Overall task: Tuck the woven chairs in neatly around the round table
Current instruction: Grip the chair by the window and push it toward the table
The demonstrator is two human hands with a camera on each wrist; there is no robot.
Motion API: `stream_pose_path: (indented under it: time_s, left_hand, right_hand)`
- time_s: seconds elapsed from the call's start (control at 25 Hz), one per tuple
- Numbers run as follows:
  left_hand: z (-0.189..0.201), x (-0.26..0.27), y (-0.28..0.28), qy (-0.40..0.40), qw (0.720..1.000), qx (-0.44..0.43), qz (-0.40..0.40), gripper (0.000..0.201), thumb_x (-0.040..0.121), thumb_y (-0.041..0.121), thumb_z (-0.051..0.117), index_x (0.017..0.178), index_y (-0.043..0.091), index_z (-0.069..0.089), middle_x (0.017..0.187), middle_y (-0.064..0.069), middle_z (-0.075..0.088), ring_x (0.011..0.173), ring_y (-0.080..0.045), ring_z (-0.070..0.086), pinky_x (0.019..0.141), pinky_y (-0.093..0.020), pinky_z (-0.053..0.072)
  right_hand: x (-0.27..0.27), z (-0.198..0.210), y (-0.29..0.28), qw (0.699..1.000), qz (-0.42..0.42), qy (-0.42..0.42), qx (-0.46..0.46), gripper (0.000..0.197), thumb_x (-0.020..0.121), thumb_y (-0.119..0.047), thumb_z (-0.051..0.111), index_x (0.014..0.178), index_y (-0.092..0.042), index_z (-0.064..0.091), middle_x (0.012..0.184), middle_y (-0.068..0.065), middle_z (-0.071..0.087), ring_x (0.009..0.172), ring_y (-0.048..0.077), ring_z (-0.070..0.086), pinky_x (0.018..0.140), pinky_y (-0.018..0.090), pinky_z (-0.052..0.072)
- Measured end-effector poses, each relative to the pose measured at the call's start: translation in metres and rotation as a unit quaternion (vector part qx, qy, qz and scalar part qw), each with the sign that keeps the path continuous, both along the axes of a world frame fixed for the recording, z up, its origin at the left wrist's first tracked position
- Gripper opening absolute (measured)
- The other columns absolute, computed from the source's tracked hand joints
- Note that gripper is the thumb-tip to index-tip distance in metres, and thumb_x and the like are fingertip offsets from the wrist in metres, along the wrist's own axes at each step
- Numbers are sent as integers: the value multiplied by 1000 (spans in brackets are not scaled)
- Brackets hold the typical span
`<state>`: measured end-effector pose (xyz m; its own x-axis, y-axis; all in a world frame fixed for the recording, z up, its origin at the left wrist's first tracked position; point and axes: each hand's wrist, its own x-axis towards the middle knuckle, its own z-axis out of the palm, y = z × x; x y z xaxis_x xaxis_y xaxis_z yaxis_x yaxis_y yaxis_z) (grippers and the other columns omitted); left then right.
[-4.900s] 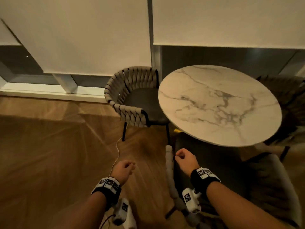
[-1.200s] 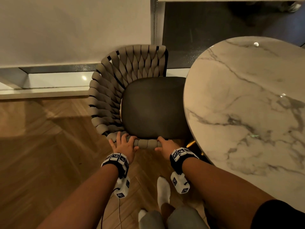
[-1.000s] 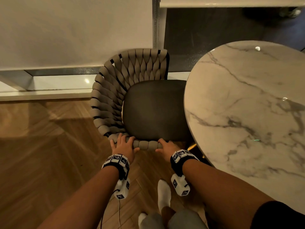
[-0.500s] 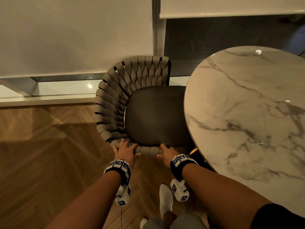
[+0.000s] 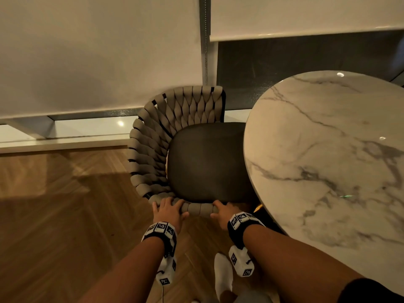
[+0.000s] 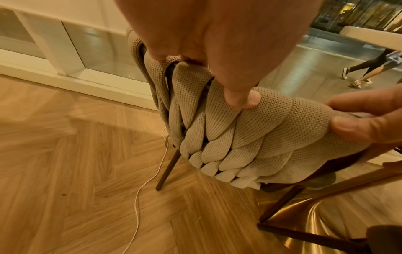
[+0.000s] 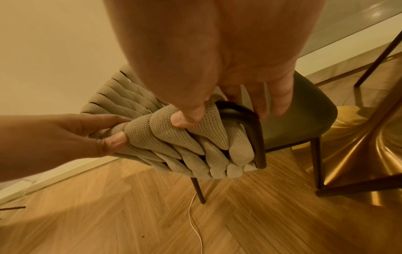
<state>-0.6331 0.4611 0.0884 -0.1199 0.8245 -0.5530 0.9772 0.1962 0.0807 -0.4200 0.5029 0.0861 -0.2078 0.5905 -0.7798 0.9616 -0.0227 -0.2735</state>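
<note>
A woven chair with a beige braided back and a dark seat stands left of the round marble table. The seat's right edge lies under the tabletop. My left hand grips the near braided rim, thumb pressing on the weave. A short way to the right, my right hand grips the same rim at its end. Its fingers curl over the dark frame and its thumb rests on the braid.
The table's golden pedestal base is close to the chair's legs. A thin white cable trails across the herringbone floor under the chair. A window sill and blinds are behind the chair. My socked foot is just below the hands.
Since the earliest frame I have come over to this chair and both hands have taken hold of its near rim. Over the last second the grip holds, and the chair sits lower in view.
</note>
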Motion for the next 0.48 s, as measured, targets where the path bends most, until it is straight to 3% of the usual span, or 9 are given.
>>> stream_pose_path:
  time_s: [0.24,0.32,0.48]
  left_hand:
    - [-1,2,2,18,999,-28,-7,60,96,59,38,151,36,29,162,-7,24,153,-31,8,121,-58,2]
    - [3,1,6,9,999,-37,-9,61,95,59,40,150,34,33,160,-7,27,152,-31,12,121,-57,6]
    - [12,-4,1,-27,999,-17,-18,55,95,51,44,144,27,42,151,-7,39,140,-28,33,117,-48,30]
  right_hand:
    - [6,6,3,999,-10,30,2,47,97,-44,43,141,-31,40,134,13,57,114,34,60,96,43,50]
    - [12,11,8,998,-28,50,3,46,97,-37,42,142,-28,42,134,12,59,114,33,62,95,42,51]
    - [27,22,3,994,-79,82,2,39,96,-27,46,135,-25,51,130,11,62,111,32,62,93,38,51]
